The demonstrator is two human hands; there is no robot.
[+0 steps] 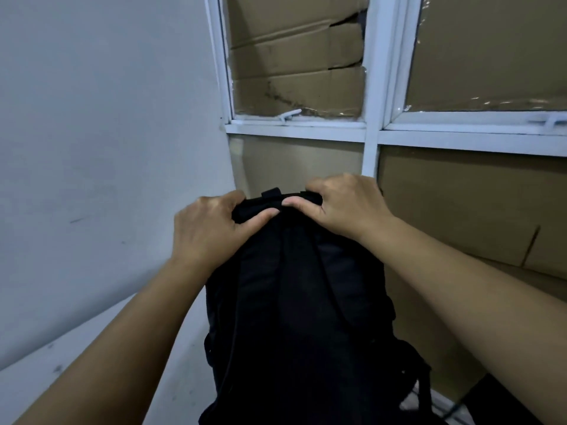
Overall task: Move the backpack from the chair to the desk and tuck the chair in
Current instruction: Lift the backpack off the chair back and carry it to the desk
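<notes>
I am holding the black backpack (300,317) upright in front of me, in the middle of the scene. My left hand (211,231) and my right hand (343,207) are both gripping its top edge, with the fingers (260,216) closing tightly on the fabric. Far behind it, a white window frame (372,87) is covered with cardboard (297,56)

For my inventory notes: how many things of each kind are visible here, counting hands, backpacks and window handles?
Hands: 2, left hand and right hand
Backpacks: 1, the black backpack
Window handles: 2, left handle and right handle
Total: 5
</notes>
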